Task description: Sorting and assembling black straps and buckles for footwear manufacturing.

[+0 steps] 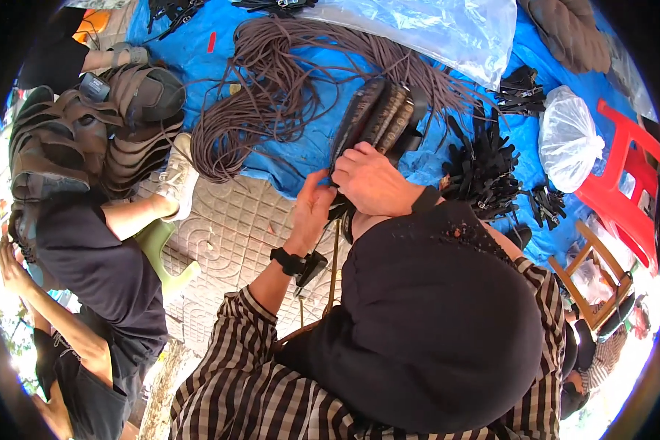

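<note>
My left hand (314,207), with a black band at the wrist, is closed in a pinch at the near end of a dark sandal (359,116). Close against it, my right hand (370,178) has its fingers bent over the same end. Brown patterned bands (391,121) run along the sandal, which stands partly on edge; the fingertips hide its near end. Just beyond lies a large bundle of dark brown cords (264,95) on a blue tarp (187,44). Black straps with buckles (484,172) are heaped to the right.
At left a person in dark clothes (99,271) sits with stacked brown sandals (99,125) nearby. Clear plastic sheeting (433,33) covers the far tarp. A tied plastic bag (568,139), a red plastic stool (623,191) and a wooden frame (598,279) stand right. Black cloth (433,323) fills the lower middle.
</note>
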Available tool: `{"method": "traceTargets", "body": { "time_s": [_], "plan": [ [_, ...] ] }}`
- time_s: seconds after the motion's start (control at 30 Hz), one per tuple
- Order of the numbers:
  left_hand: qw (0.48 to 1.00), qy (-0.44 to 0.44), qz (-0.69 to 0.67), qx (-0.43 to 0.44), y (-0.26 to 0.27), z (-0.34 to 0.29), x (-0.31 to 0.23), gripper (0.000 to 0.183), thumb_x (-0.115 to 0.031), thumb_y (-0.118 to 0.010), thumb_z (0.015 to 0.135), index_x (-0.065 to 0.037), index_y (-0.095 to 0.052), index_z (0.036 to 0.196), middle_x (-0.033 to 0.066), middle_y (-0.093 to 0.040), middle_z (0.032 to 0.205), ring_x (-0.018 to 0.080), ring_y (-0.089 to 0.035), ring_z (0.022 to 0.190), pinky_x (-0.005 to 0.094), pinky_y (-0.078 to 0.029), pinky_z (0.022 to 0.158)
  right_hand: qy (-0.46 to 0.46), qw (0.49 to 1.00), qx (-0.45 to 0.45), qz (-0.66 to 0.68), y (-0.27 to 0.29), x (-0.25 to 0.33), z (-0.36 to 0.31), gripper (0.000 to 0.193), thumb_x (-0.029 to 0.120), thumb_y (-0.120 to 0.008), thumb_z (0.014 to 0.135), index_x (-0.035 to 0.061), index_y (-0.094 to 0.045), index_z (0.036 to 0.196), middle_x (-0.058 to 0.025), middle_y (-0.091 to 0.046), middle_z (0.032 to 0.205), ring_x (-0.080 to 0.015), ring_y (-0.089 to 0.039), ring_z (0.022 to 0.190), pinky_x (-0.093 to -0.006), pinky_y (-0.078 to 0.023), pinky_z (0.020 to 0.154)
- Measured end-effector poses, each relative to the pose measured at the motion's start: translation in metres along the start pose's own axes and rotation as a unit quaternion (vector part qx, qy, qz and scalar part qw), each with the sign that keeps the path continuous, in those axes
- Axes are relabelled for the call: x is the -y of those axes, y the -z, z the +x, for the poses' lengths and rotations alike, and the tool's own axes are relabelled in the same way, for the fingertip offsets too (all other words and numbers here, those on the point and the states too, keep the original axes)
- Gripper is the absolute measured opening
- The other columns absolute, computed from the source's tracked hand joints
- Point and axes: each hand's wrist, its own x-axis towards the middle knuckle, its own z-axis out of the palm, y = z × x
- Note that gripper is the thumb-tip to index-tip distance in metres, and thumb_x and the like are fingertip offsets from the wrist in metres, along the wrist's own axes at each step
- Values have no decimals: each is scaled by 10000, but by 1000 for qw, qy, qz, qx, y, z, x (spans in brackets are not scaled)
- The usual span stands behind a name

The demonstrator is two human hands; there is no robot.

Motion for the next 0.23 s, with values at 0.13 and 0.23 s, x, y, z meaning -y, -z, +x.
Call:
{"method": "traceTargets", "body": {
  "time_s": [0.13, 0.23],
  "plan": [
    [996, 80, -44, 7, 13, 18, -9, 237, -189, -515, 855, -24, -524, 1024, 4, -550, 736, 61, -494, 640, 196, -411, 591, 23, 997, 77, 12, -14, -4, 1, 131, 122, -579, 598, 76, -577, 720, -37, -520, 745, -203, -490, 798, -319, -357, 721],
    [996, 62, 50, 42, 17, 34, -18, 252, -252, -574, 831, -44, -552, 972, 36, -599, 746, 90, -570, 644, 212, -456, 599, 10, 999, 50, 9, -13, -5, -1, 106, 149, -585, 651, 104, -597, 746, -6, -510, 761, -169, -475, 828, -325, -356, 753]
  ]
}}
